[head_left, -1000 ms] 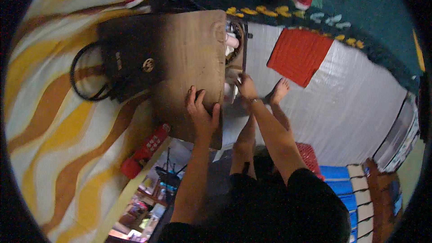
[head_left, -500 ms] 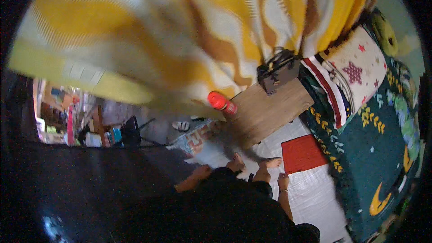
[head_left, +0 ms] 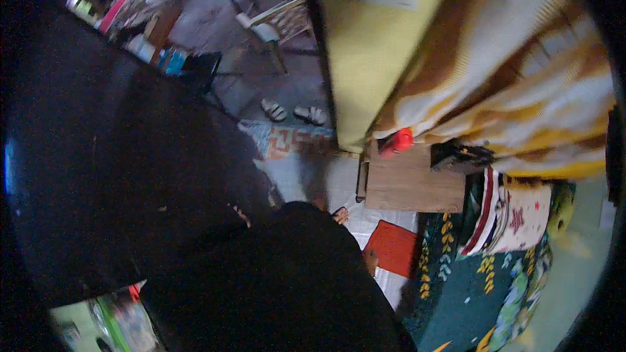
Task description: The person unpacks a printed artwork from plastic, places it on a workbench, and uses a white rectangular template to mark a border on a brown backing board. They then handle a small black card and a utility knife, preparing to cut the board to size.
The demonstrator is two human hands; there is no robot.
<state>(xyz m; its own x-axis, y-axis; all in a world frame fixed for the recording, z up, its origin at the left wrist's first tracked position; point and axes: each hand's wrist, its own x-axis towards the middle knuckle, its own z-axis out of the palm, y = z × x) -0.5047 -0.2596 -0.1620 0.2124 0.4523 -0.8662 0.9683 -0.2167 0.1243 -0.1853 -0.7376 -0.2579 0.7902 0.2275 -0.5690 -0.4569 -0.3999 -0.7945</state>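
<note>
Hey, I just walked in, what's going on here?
Someone in dark clothing is near a wooden table, with a red container and a black bag along its far side. Their right hand appears against the edge of a red mat, with nothing visibly held. What looks like part of the left hand shows farther left; its grip is too unclear to tell.

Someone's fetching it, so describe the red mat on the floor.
Find the large dark green bedding, lower right in view. Left of it, below the wooden table, on pale floor covering, lies the mat: flat and plain red, unlike the patterned bedding.
</note>
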